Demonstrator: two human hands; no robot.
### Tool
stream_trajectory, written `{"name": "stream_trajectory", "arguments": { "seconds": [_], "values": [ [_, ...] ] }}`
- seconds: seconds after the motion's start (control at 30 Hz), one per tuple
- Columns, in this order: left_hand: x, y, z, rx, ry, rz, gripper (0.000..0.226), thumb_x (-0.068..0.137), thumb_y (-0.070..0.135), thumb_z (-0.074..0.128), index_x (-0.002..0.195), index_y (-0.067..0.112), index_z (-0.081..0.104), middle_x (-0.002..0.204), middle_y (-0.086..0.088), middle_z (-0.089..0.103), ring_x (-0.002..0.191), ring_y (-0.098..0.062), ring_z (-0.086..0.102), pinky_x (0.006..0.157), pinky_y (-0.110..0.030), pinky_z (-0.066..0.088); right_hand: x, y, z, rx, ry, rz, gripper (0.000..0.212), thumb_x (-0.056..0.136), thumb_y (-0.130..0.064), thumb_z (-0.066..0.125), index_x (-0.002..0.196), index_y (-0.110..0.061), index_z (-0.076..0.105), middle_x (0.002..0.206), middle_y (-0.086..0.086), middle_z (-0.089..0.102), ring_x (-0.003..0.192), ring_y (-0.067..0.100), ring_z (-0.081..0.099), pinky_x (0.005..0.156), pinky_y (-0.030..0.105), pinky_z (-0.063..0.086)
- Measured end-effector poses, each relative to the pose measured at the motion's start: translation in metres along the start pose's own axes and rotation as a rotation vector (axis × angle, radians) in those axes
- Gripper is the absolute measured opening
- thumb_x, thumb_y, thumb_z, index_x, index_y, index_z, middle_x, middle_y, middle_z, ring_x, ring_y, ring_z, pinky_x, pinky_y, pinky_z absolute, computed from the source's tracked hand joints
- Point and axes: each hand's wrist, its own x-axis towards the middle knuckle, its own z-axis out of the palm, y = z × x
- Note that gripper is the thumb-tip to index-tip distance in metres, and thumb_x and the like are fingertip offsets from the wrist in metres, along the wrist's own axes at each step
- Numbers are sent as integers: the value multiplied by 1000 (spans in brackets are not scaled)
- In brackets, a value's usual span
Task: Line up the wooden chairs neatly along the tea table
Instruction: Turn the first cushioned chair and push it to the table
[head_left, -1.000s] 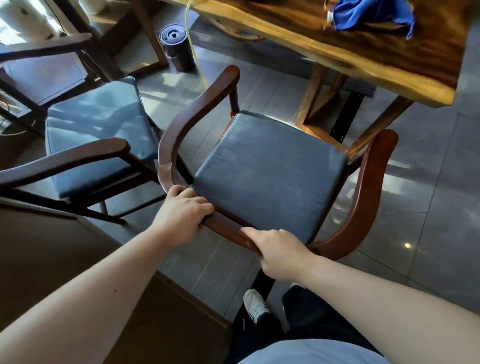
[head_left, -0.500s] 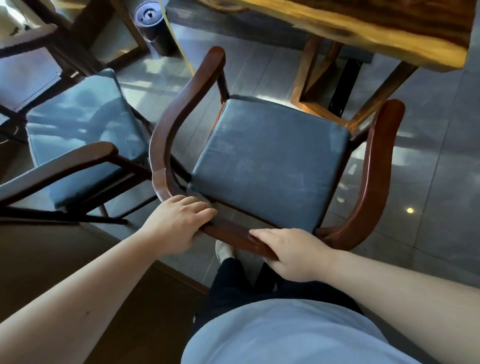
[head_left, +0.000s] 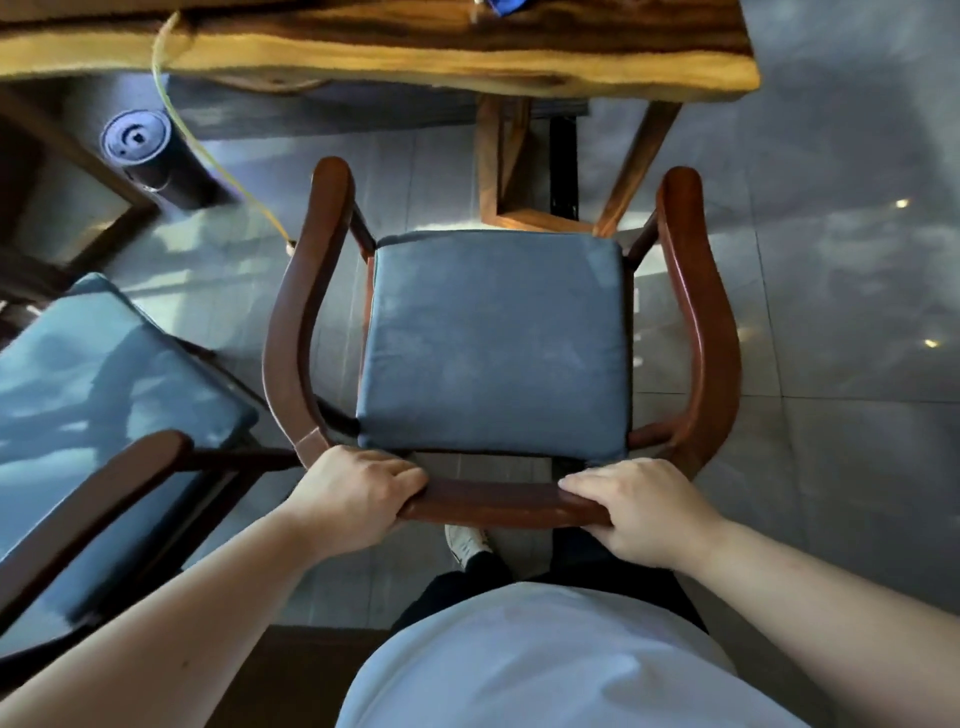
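Since a second ago the chair (head_left: 493, 343) has swung from skewed to square-on with the tea table (head_left: 395, 57); both hands kept their hold throughout. Left hand (head_left: 353, 493) and right hand (head_left: 644, 512) are each clamped over the back rail, fingers wrapped on top, set apart along it.

Progress: this chair stands directly ahead of the hands, armrest tips pointing at the table edge but short of it (probably a final push in is left). Second chair (head_left: 98, 415), left of the left hand, sits angled and looks unaligned.

Containers: a dark lidded cylinder (head_left: 140, 150) on the floor, far ahead-left of the left hand; contents hidden.
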Motion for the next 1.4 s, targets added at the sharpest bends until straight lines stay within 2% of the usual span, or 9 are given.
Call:
{"name": "stream_trajectory", "arguments": {
  "seconds": [0.1,0.33,0.53,0.8,0.93,1.13,1.23,1.33,1.4],
  "values": [
    [-1,-26,-6,39,-6,-19,21,77,38,57,85,20,64,73,2,67,64,-26,65,47,-36,51,18,-11,7,-15,59,14,36,67,-35,68,101,-24,71,95,-4,75,81,27,70,60,42,57],
    [3,-63,-30,51,61,2,33,71,48,49,86,25,68,70,8,68,61,-19,65,48,-27,49,35,-6,16,-21,148,16,34,74,-44,66,100,-21,66,93,-3,72,84,23,66,68,37,54],
    [12,-67,-29,48,88,17,32,72,48,50,83,24,68,68,8,67,58,-22,64,47,-29,50,42,31,12,-152,113,-143,37,84,-55,54,89,-20,65,78,-3,71,69,23,68,50,36,52],
    [71,-39,-25,52,153,58,33,73,51,47,74,20,59,60,6,62,49,-23,61,40,-28,45,40,94,-37,-159,121,-96,28,81,-53,61,81,-25,62,70,-8,67,64,18,66,47,34,51],
    [83,-56,-44,114,157,84,30,70,50,68,74,21,60,58,8,60,45,-22,58,39,-25,40,56,94,-51,-178,148,-71,28,75,-47,75,79,-24,61,67,-5,66,62,22,65,45,34,50],
    [69,-103,-48,118,87,-20,23,71,48,64,83,28,61,63,10,62,53,-21,61,43,-31,48,86,66,-23,-184,202,-78,40,78,-62,44,79,-25,60,64,-6,65,59,22,65,47,26,36],
    [69,-113,-49,76,123,-55,28,71,51,54,82,28,63,65,10,63,57,-21,63,45,-30,48,97,69,-22,-207,178,-130,40,80,-61,46,78,-23,59,62,-6,64,55,22,64,46,25,33],
    [83,-101,-51,92,150,-55,22,65,45,70,78,28,63,63,10,62,56,-19,62,44,-26,40,98,89,-37,-201,162,-146,42,81,-61,45,80,-21,61,63,-4,66,54,25,65,47,28,41],
    [95,-90,-46,103,149,-76,24,65,46,71,77,29,61,62,9,63,54,-20,62,44,-27,39,94,104,-47,-207,143,-140,39,82,-59,50,81,-22,60,64,-4,66,55,25,65,48,26,39]
  ]
}}
